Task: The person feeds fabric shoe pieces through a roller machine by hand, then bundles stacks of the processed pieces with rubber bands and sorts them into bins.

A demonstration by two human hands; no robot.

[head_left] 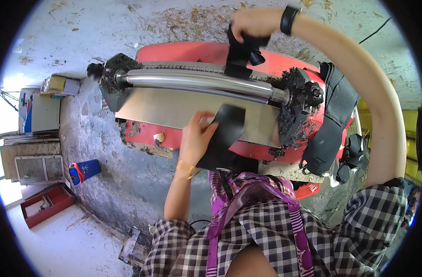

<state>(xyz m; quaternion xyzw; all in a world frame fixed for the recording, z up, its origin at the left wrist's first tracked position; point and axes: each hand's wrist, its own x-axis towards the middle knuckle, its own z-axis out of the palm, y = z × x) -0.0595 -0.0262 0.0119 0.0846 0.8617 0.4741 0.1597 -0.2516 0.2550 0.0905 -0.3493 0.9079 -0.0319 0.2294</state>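
A red machine point(169, 51) has a shiny metal roller point(197, 83) above a flat metal plate point(160, 107). My left hand point(195, 138), with a gold bracelet at its wrist, pinches the left edge of a black sheet point(224, 127) that lies over the plate's front edge. Beyond the roller my right hand point(255, 24), with a black band at its wrist, is closed on black strips point(241, 48). They hang down to the back of the roller. Part of the right hand's fingers is hidden by the strips.
Black pieces point(328, 124) are draped over the machine's right end, with more black pieces point(352, 154) beside it. Dark scraps point(291, 115) cover the roller's right mount. At the left stand a blue bin point(88, 168) and a red tray point(47, 205).
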